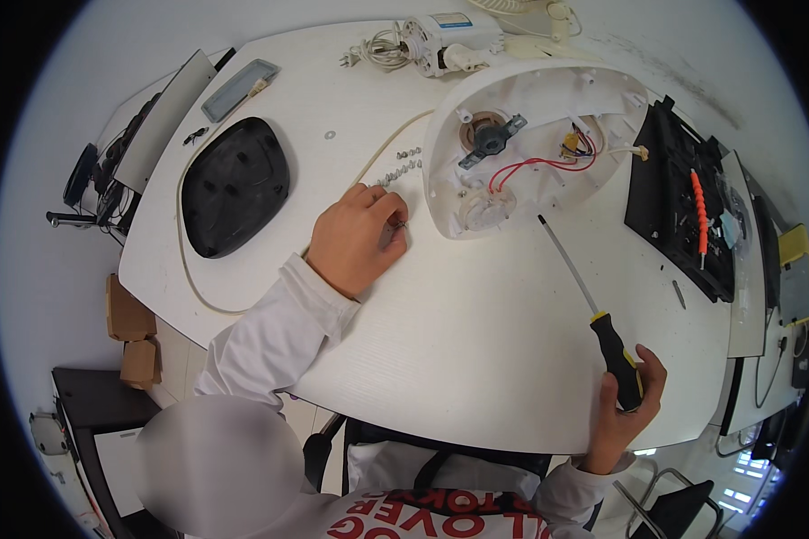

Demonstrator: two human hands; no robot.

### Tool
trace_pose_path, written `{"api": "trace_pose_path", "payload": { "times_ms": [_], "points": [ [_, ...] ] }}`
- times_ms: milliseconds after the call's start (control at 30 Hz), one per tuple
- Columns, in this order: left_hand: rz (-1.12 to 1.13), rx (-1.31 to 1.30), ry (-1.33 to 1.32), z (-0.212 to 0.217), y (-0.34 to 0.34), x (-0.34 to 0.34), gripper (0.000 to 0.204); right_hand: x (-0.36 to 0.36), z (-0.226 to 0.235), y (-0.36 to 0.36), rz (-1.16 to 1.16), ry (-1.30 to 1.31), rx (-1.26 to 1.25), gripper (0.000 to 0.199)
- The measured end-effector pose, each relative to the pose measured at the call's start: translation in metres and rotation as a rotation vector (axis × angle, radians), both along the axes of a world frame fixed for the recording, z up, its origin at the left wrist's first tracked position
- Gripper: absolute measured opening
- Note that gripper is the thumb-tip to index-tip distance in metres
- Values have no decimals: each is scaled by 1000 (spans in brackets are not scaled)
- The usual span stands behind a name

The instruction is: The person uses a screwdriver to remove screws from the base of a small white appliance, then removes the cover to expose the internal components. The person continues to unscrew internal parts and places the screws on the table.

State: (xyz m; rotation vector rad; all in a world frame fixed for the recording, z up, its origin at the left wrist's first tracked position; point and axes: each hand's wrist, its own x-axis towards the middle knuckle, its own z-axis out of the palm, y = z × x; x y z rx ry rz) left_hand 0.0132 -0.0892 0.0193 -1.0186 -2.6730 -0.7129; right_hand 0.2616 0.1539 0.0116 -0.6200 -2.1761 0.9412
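Observation:
My left hand (360, 235) rests on the white table with thumb and fingers pinched together. A tiny metal screw shows at its fingertips, partly hidden by them. Just beyond the knuckles, several small screws (404, 166) lie in short rows. My right hand (634, 391), near the table's front edge, is closed around the black and yellow handle of a screwdriver (616, 359). The long shaft points away, its tip close to a white plastic housing (535, 193). That housing lies hollow side up, showing a dark metal bracket (492, 142), red wires (539, 163) and a round clear part (487, 208).
Left on the table lies a black molded cover (236, 187), ringed by a pale cord (185, 260). Behind stand a grey tray (234, 94) and a white motor unit (454, 40). A black tool case (647, 193) lies open at right, near a loose driver bit (679, 294).

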Motion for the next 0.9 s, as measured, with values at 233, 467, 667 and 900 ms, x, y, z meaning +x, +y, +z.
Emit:
{"api": "trace_pose_path", "payload": {
  "times_ms": [233,467,667,900],
  "points": [
    [10,2,-15,0,0,1,15,-2,-2,1,30,41,82,45],
    [1,13,-17,1,0,1,15,-3,2,0,86,30,106,43],
    [-5,-11,-7,2,0,1,15,-4,4,-1,97,20,102,40],
    [-1,-7,-11,1,-1,0,15,-4,4,-2,95,21,171,37]
  ]
}}
